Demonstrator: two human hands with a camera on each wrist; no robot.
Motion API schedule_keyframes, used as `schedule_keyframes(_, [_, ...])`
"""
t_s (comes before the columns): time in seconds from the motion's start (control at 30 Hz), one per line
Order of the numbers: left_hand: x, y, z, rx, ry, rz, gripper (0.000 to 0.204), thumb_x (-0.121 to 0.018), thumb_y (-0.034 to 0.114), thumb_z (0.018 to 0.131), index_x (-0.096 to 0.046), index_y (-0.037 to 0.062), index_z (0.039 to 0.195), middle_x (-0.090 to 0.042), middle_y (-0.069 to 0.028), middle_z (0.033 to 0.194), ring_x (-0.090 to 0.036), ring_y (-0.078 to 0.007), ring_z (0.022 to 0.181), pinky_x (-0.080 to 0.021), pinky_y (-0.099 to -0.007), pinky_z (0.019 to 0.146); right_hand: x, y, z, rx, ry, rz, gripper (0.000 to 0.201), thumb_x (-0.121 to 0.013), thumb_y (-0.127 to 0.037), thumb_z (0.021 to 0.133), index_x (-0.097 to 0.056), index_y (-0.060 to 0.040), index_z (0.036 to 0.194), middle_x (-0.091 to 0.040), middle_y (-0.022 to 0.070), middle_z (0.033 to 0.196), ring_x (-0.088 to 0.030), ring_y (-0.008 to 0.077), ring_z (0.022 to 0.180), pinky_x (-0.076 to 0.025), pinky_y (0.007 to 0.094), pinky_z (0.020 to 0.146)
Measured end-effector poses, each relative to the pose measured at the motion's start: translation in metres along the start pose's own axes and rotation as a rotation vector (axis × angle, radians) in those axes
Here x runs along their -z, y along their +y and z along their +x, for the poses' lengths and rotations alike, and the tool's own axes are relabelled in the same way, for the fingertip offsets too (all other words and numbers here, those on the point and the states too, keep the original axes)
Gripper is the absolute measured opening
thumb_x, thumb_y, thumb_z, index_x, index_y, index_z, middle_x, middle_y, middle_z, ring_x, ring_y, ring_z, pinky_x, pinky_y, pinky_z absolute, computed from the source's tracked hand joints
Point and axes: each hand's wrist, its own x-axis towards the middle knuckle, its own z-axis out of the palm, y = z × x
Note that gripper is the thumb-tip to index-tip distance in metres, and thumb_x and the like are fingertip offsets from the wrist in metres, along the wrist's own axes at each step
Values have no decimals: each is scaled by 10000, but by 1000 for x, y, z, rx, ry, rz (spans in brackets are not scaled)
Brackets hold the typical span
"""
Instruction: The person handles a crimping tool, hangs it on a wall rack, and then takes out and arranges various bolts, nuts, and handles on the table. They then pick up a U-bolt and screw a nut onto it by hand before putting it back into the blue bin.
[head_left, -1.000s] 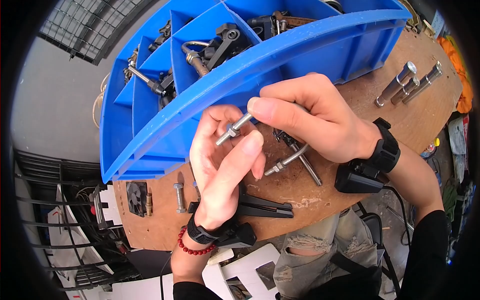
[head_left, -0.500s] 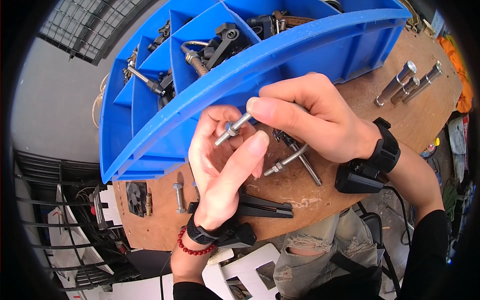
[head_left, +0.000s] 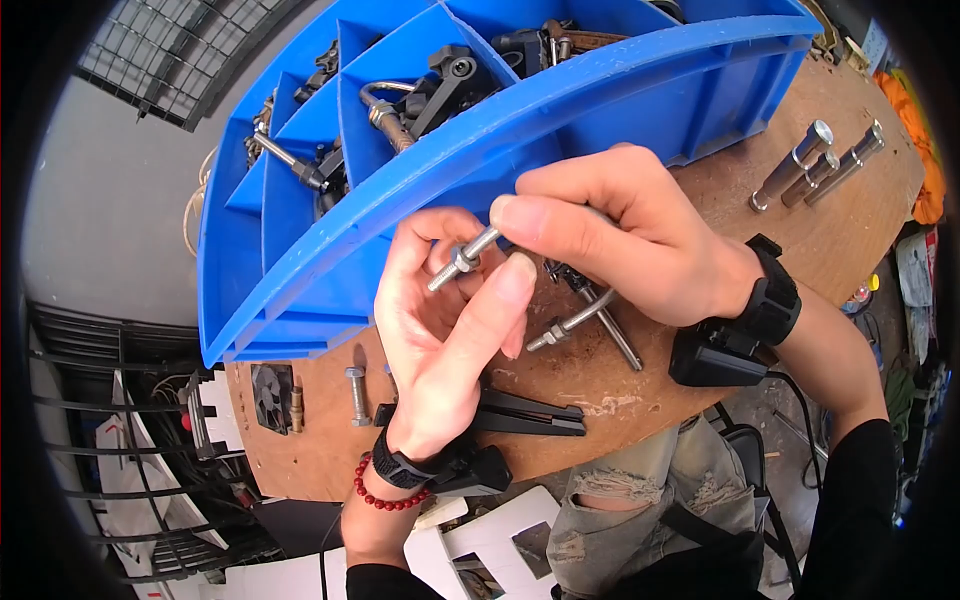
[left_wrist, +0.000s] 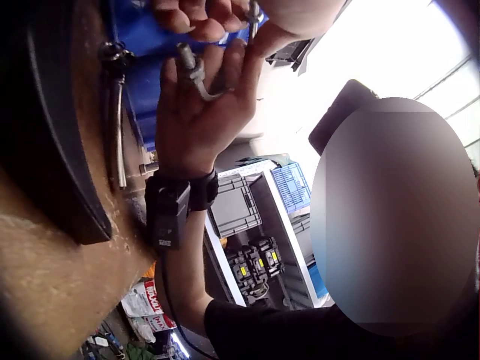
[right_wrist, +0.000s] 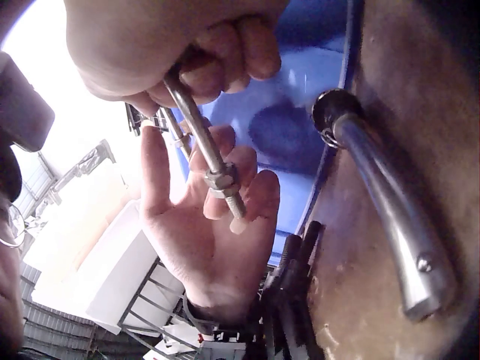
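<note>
My right hand pinches a steel U-bolt near its bend, thumb on top, and the bend is hidden in its grip. Both threaded legs point to the left, each with a nut on it. Around the end of the upper leg curl the fingers of my left hand, behind the nut, with the thumb raised close beside it. The right wrist view shows the lower leg's nut in front of the left palm, a little short of the thread's end.
A blue divided bin full of metal parts stands just beyond the hands. Beneath them a chrome bar and a black bracket lie on the wooden table. A bolt lies left; several chrome posts stand right.
My left thumb has shifted slightly up and to the right beside the nut. The U-bolt has drifted a touch to the left, still pinched in my right hand.
</note>
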Motion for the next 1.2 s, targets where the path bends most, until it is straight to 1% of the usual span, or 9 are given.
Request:
schedule_keyframes(0.1, [3,0,0,82,28,-68,224,-558,237,1009,-538,14,1024,-561,-49,798,-530,-110,559,-422,-245,514,-3,5,0,-27,9,63,353,-529,-238,1048,-659,19,845,-485,-45,631,-401,30,617,-326,250,537])
schedule_keyframes(0.17, [9,-1,1,164,71,-100,383,-486,372,1048,-563,14,936,-556,-60,731,-529,-125,550,-425,-256,507,-2,0,-1,-58,-4,45,358,-527,-236,1049,-652,18,829,-486,-42,634,-401,33,618,-329,253,542])
schedule_keyframes(0.2, [18,-6,1,152,-16,-67,526,-365,461,1068,-556,25,844,-538,-60,674,-524,-135,538,-425,-259,504,1,-9,-1,-69,-17,-1,360,-526,-236,1049,-647,17,823,-485,-42,635,-399,33,620,-330,254,544])
schedule_keyframes(0.3, [13,1,0,136,-62,26,438,-416,393,1073,-539,30,862,-547,-45,704,-523,-119,544,-418,-246,503,1,-9,-1,-67,-17,-17,362,-526,-237,1049,-637,16,814,-478,-47,633,-390,31,622,-324,253,544])
schedule_keyframes(0.5, [-7,1,0,11,75,141,248,-519,261,1052,-526,14,1071,-541,-29,742,-509,-89,562,-401,-217,513,1,-10,-1,-32,-8,-32,366,-524,-241,1050,-652,16,824,-484,-41,636,-394,35,615,-331,250,546])
schedule_keyframes(0.57, [0,-1,0,18,29,122,341,-463,335,1066,-519,2,1115,-540,-43,729,-508,-102,558,-406,-227,513,0,-2,0,-14,3,-27,366,-522,-241,1051,-660,18,832,-493,-36,640,-403,37,616,-339,250,548])
schedule_keyframes(0.8, [2,2,0,158,59,81,510,-317,419,1102,-528,33,843,-505,-23,647,-475,-110,494,-411,-246,487,0,-2,-1,-48,-2,24,356,-529,-246,1050,-657,16,846,-499,-35,642,-405,33,629,-346,248,548])
schedule_keyframes(1.0, [5,-5,3,-49,2,123,262,-499,248,1069,-527,22,940,-503,-9,718,-500,-77,528,-392,-212,480,2,-11,0,-49,0,-51,363,-539,-261,1047,-642,2,818,-441,-67,614,-354,18,605,-291,242,515])
schedule_keyframes(1.2, [1,-7,1,-37,99,101,147,-610,142,1011,-531,27,1056,-541,-26,863,-512,-75,550,-395,-211,472,2,-8,0,-25,21,-50,375,-541,-269,1047,-641,2,808,-433,-75,608,-348,12,600,-279,240,510])
